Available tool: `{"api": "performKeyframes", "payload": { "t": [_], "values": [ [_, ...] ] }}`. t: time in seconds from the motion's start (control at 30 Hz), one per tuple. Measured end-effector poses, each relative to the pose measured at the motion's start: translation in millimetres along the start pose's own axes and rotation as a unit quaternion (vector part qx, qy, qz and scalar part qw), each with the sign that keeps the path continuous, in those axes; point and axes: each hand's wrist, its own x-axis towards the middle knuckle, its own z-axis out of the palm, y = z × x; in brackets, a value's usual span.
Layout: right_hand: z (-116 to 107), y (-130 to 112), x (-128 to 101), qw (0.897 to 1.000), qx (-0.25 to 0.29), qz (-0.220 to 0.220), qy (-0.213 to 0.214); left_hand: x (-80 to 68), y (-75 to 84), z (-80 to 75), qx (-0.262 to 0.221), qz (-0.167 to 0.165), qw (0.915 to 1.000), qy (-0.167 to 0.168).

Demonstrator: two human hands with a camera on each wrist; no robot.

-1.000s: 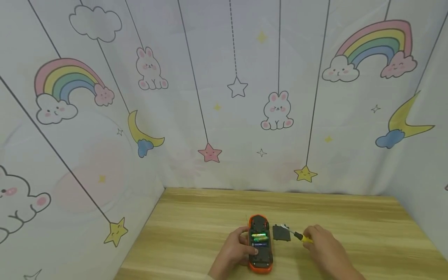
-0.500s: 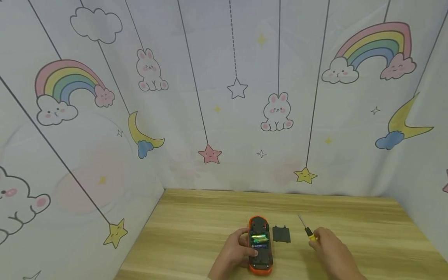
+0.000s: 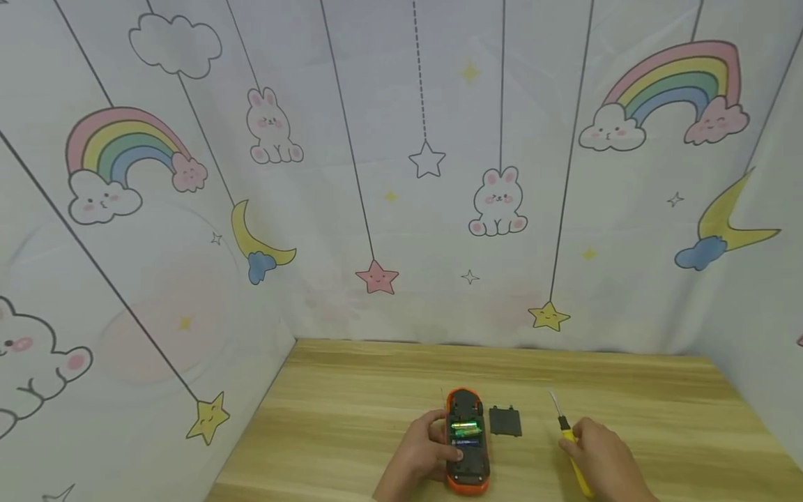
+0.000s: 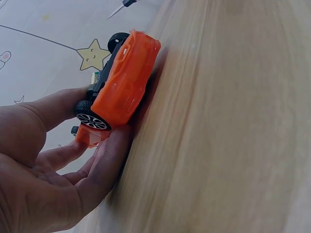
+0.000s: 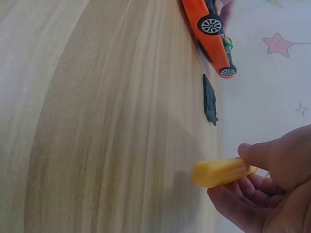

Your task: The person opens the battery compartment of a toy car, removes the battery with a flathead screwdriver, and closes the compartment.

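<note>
An orange toy car [image 3: 467, 475] lies upside down on the table, its black underside up. Batteries [image 3: 465, 427], some green and one dark blue, sit in its open compartment. My left hand [image 3: 419, 446] grips the car from the left side, thumb on the underside; in the left wrist view its fingers [image 4: 109, 155] curl against the orange body. A black battery cover [image 3: 505, 421] lies flat just right of the car. Farther right, my right hand [image 3: 603, 453] pinches a screwdriver [image 3: 576, 466] by its yellow handle, the shaft pointing away; the right wrist view shows the handle end.
The wood-grain table [image 3: 351, 390] runs back to a white cloth backdrop [image 3: 439, 230] printed with stars, rabbits and rainbows. The cloth also walls in the left and right sides. A thin antenna wire [image 3: 442, 397] stands by the car's far left.
My right hand has moved right and toward me, drawing the screwdriver away from above the battery cover and turning it to point away. My left hand and the car stay in place.
</note>
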Motion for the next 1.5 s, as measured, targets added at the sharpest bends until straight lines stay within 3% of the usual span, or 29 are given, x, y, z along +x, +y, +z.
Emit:
{"api": "performKeyframes", "payload": {
  "t": [0.2, 0.47, 0.7, 1.03, 1.5],
  "values": [
    [4.6, 8.9, -2.5, 0.999, -0.007, -0.027, 0.043, -2.3, 2.1, 0.4, -0.001, 0.006, 1.0, 0.0],
    [6.9, 17.2, -0.7, 0.999, 0.001, -0.022, 0.05, -2.7, 4.2, 1.6, -0.013, -0.002, 0.9999, -0.001],
    [8.2, 21.9, 1.9, 1.0, 0.009, -0.014, 0.024, -1.1, 4.1, 1.2, -0.009, 0.007, 0.9999, 0.0],
    [10.5, 24.2, 2.8, 1.0, 0.016, -0.001, 0.023, 0.7, 4.4, 1.0, 0.002, 0.012, 0.9999, 0.007],
    [10.8, 23.9, -0.2, 0.999, 0.019, 0.036, -0.021, -4.3, 1.6, 1.2, -0.019, 0.003, 0.9998, 0.001]
  ]
}}
